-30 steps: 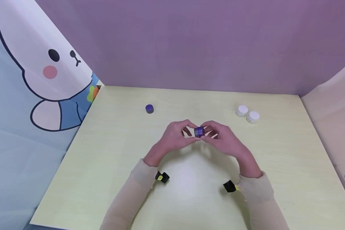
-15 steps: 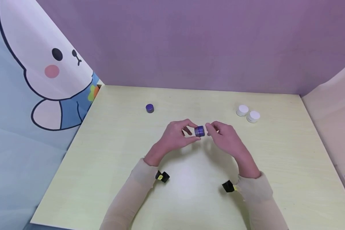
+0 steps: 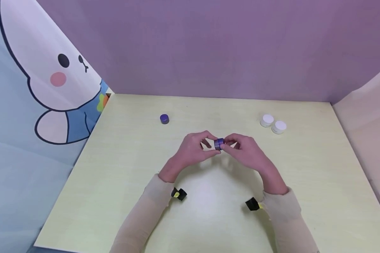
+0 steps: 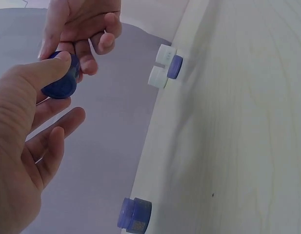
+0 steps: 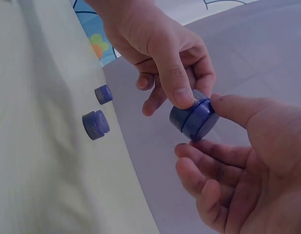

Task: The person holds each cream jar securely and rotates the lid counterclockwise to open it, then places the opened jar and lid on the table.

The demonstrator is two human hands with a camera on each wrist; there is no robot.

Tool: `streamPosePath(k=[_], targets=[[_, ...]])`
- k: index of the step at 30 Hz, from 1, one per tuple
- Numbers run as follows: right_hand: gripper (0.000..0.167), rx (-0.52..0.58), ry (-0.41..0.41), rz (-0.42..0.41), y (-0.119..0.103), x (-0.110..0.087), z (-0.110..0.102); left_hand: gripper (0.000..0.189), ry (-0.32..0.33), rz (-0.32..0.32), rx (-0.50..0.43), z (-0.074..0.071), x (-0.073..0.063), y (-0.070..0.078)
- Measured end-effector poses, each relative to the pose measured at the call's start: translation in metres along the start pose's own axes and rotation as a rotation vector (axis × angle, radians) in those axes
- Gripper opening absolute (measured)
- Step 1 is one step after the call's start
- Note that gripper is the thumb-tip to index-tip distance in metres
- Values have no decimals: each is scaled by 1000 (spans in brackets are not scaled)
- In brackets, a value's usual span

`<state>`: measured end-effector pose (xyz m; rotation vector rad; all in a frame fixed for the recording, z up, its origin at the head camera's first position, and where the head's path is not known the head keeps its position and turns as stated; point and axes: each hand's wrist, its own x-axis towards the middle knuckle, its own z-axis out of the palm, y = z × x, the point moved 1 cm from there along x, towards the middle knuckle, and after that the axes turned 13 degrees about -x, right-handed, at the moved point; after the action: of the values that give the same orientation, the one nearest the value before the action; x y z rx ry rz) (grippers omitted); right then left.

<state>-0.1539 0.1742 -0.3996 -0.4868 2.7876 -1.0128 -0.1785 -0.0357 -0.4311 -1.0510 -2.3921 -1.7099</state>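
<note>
My left hand pinches a small glossy blue-purple jar between thumb and fingers, above the middle of the table. The jar lies tipped on its side, its lid facing my right hand. Thumb and fingertips of the right hand grip that lid from both sides. In the left wrist view the blue jar is partly covered by the left thumb. An uncapped blue jar and a smaller blue piece stand on the table in the right wrist view.
Two white-lidded jars stand side by side at the back right of the pale table. A blue-purple lid-like piece appears beside them in the left wrist view. A purple wall closes off the back.
The right hand came off the lid half a second ago with its fingers drawn together, and now grips it again. The left hand and jar have barely moved.
</note>
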Motion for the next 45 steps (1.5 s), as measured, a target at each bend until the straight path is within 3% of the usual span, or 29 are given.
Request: streamPosePath(k=[3,6,11,16,19,23,29,36,40,45], targets=[[23,27,14,-33,-1,0,-2,32,6,9,6,-1,1,1],[31,61,20,-53,-2,-1,-4,33,9,1,8,-1,1,0],[42,114,9,-16,-1,-3,-2,33,6,-17,18,0,-1,-1],[33,45,50,33,-1,-1,-2,33,18,11,33,0,2,-1],[37,3,50,34,1,1,-2,33,19,24,41,0,4,-2],[37,-1,32,0,4,3,0,33,16,27,50,1,4,-5],[23,19,12,-70,9,3,2,33,7,10,42,3,1,-11],[34,63,46,-107,13,3,-1,33,6,10,26,6,3,-13],[38,88,39,-85,14,2,-1,33,7,20,23,7,4,-13],[34,93,34,19,15,3,0,34,8,13,34,7,4,-13]])
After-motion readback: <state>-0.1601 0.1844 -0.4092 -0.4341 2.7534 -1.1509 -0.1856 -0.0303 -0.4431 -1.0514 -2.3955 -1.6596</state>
